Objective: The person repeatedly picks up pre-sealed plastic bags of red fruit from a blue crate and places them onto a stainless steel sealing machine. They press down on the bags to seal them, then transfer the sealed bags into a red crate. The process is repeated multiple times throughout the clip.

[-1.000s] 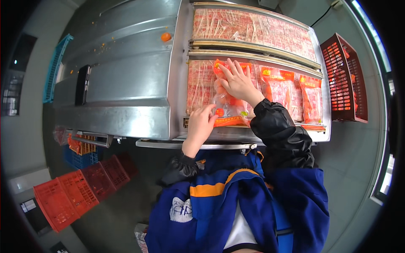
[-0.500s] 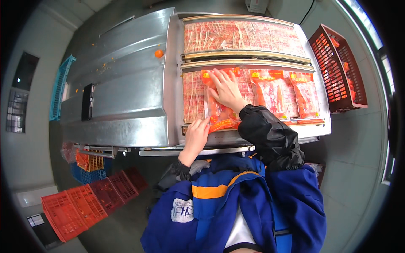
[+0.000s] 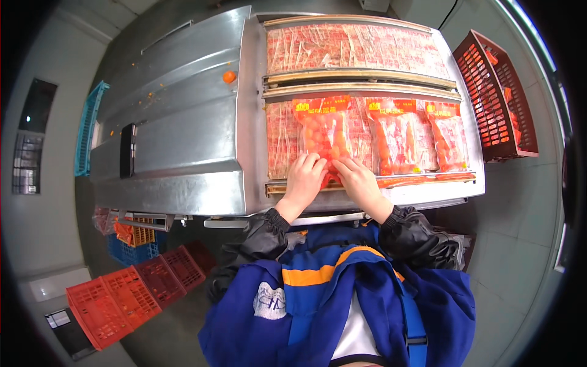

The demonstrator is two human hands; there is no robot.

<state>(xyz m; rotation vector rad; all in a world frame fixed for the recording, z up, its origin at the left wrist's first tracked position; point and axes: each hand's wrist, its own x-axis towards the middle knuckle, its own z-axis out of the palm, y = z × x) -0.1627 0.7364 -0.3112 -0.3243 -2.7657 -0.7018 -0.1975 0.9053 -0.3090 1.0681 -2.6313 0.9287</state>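
Observation:
A clear plastic bag point(image 3: 324, 125) with a red printed top band, filled with round orange pieces, lies on the film-covered plate point(image 3: 282, 144) of a steel vacuum sealer. At its near end my left hand point(image 3: 303, 181) and my right hand point(image 3: 361, 185) sit side by side, fingers curled closed on the bag's lower edge over the front sealing bar point(image 3: 278, 188). To the right lie two similar filled bags, a middle one point(image 3: 396, 137) and a right one point(image 3: 448, 140), their near ends at the same bar. The bag's edge under my fingers is partly hidden.
A raised steel lid point(image 3: 183, 122) stands left, with a small orange ball point(image 3: 228, 77) on it. Beyond lies a second film-covered plate point(image 3: 354, 49). A brown crate point(image 3: 489, 92) holding orange packs is at right; red crates point(image 3: 122, 293) stand on the floor, lower left.
My right hand has come down from the bag's top to its near end, beside my left hand. The orange pieces inside now show spread out, and the bag's top band is uncovered.

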